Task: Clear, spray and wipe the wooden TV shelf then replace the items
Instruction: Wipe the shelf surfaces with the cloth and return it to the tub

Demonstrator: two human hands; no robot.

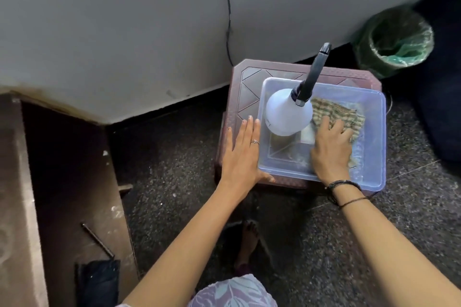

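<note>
A clear plastic tub [374, 147] sits on a brown plastic stool [247, 92]. Inside it stands a white spray bottle [287, 117] with a black nozzle, beside a green checked cloth [334, 112]. My right hand [330, 149] is inside the tub, palm down on the cloth with fingers curling into it. My left hand [243, 152] lies flat with straight fingers against the tub's left wall, resting on the stool. The wooden TV shelf [22, 194] is at the left edge, with a dark rod [97, 239] and a dark object [99, 281] on its lower board.
A grey wall [124, 32] with a black cable [228, 32] rises behind the stool. A green-lined waste bin [396, 40] stands at the back right. Dark speckled floor [174, 157] lies between shelf and stool. My foot [249, 239] is under the stool's front.
</note>
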